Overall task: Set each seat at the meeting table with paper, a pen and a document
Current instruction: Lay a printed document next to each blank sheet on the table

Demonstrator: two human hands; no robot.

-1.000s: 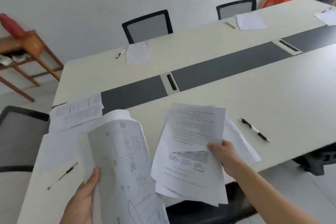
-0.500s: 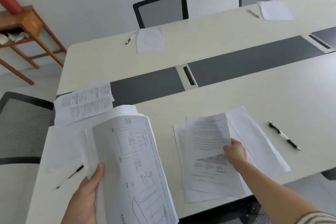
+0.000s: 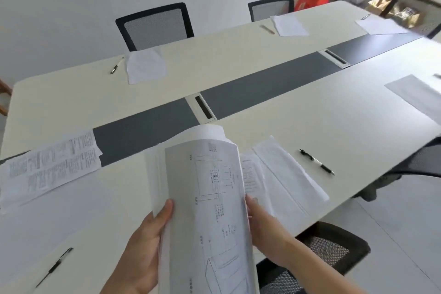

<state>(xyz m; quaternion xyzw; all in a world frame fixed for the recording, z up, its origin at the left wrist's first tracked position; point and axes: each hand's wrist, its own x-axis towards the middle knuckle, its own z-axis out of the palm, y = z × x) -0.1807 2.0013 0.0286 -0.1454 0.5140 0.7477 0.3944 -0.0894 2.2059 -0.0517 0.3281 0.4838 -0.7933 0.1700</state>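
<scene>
My left hand [image 3: 143, 246] grips a thick stack of printed documents [image 3: 205, 198] by its left edge, held above the near side of the meeting table [image 3: 310, 114]. My right hand [image 3: 265, 229] holds the stack's right edge, with its fingers hidden behind the sheets. Just right of the stack, a printed document [image 3: 250, 174] lies on blank paper [image 3: 286, 174], and a black pen [image 3: 317, 165] lies beside them. At the table's left end lie another printed document [image 3: 52, 164] and a pen [image 3: 55, 267].
Across the table, paper [image 3: 145, 67] with a pen [image 3: 117, 65] and paper [image 3: 290, 25] with a pen [image 3: 267, 29] lie before two mesh chairs [image 3: 155, 26]. More paper [image 3: 417, 95] lies at the right. A chair [image 3: 322, 258] stands below my right arm.
My right hand laid a printed document on the blank paper at the near seat, let it go and came back to the stack. The view has swung to the right.
</scene>
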